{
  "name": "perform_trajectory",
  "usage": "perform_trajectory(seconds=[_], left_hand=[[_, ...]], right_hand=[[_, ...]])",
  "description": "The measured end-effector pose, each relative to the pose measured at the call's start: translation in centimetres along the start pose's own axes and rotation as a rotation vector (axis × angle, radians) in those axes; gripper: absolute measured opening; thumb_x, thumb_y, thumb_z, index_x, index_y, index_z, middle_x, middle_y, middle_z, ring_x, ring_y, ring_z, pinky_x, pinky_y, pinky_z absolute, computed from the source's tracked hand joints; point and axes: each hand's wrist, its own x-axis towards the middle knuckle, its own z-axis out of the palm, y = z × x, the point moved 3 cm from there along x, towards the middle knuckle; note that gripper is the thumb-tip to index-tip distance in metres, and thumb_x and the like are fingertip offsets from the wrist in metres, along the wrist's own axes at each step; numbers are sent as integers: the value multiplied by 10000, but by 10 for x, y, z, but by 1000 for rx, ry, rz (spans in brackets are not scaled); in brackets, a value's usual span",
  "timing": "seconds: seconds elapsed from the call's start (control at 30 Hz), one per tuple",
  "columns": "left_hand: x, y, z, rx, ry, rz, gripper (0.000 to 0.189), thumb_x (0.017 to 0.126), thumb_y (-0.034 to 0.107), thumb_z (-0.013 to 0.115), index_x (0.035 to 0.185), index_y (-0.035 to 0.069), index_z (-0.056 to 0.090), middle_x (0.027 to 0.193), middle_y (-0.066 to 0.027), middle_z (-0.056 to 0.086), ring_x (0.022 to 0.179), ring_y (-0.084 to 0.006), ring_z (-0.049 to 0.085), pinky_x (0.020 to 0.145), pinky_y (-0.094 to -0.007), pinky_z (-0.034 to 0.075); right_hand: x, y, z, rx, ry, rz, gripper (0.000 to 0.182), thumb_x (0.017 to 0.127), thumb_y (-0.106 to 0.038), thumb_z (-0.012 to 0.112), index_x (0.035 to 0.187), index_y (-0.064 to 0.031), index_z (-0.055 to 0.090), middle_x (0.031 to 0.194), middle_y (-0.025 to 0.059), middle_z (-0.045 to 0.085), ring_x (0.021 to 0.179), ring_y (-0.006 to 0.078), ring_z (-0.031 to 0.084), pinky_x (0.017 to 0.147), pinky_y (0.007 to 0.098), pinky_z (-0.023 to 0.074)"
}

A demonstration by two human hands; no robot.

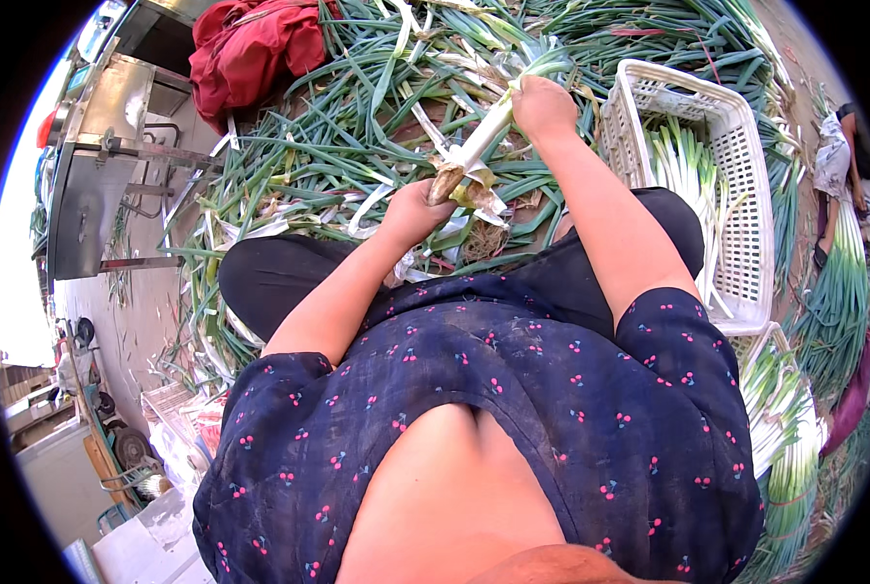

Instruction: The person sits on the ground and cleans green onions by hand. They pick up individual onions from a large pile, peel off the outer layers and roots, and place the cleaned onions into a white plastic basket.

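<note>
My right hand (546,108) grips the upper part of a large green onion (487,137), where the white shaft turns green. The stalk slants down towards my left hand (419,213), which is closed on its brown, dirty lower end. Torn, browned outer leaves hang loose around that end. Beneath both hands a thick litter of green leaves and peelings (362,157) covers the ground before my folded legs. Close by my right forearm stands a white plastic crate (752,182), with pale-stemmed green onions (687,164) lying inside.
A red cloth bundle (259,62) sits at the far left of the litter. Beside it is a metal table (91,193). More green onions (668,29) are heaped beyond the crate. A second container of onions (778,398) stands by my right side. Another person (836,164) is at the right edge.
</note>
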Motion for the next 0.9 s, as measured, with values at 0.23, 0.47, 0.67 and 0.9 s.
perform_trajectory(seconds=[0.23,0.47,0.67,0.9], left_hand=[[8,-13,7,-157,87,129,158,740,140,634,826,7,628,672,-55,617,616,-122,555,613,-290,463],[29,-33,20,-663,-472,25,104,814,81,562,863,18,628,737,-34,631,713,-145,594,666,-282,484],[22,9,14,-146,-3,422,389,759,183,669,1105,30,579,1006,-67,622,857,-184,592,769,-297,458],[2,22,13,-240,-43,108,325,735,210,683,988,16,624,808,-111,641,737,-183,596,739,-314,466]], right_hand=[[-68,-82,-12,373,-337,-408,187,729,-229,595,755,-44,598,718,170,601,724,331,590,652,410,463],[-125,-113,-23,723,-1360,-380,177,856,-181,609,796,-15,617,630,24,592,528,84,546,485,236,433],[-11,17,-1,650,121,372,351,815,-322,651,836,21,583,715,87,608,609,156,541,568,300,431],[-5,2,27,1600,-290,741,224,819,-81,633,1010,-33,525,774,149,598,630,275,607,573,448,540]])
